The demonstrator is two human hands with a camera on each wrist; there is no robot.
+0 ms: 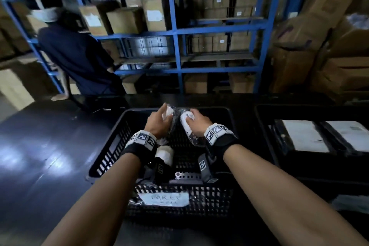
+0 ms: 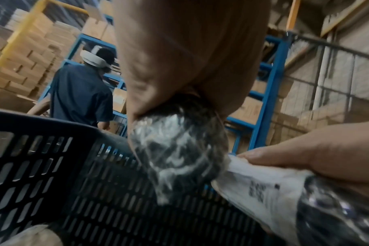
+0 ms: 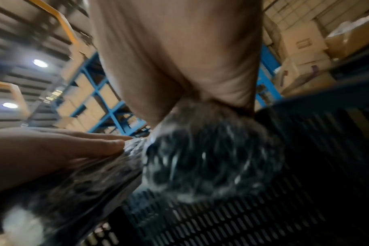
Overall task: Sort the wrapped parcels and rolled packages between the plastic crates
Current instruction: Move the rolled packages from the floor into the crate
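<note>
Black slotted plastic formed the crate (image 1: 111,152) in front of you, and both your hands were over its far end. Your left hand (image 1: 157,123) was wrapped around one film-wrapped rolled package (image 1: 169,113); your right hand (image 1: 196,124) gripped a second, labelled roll (image 1: 186,126), the two rolls touching. Another white-ended roll (image 1: 164,153) lay in the crate below. To your right, a second crate (image 1: 265,126) already held flat white-labelled parcels (image 1: 305,138). Sorting looked partway done, with rolls left to move.

Black slotted crate (image 1: 111,146); blue shelving (image 1: 175,32).
</note>
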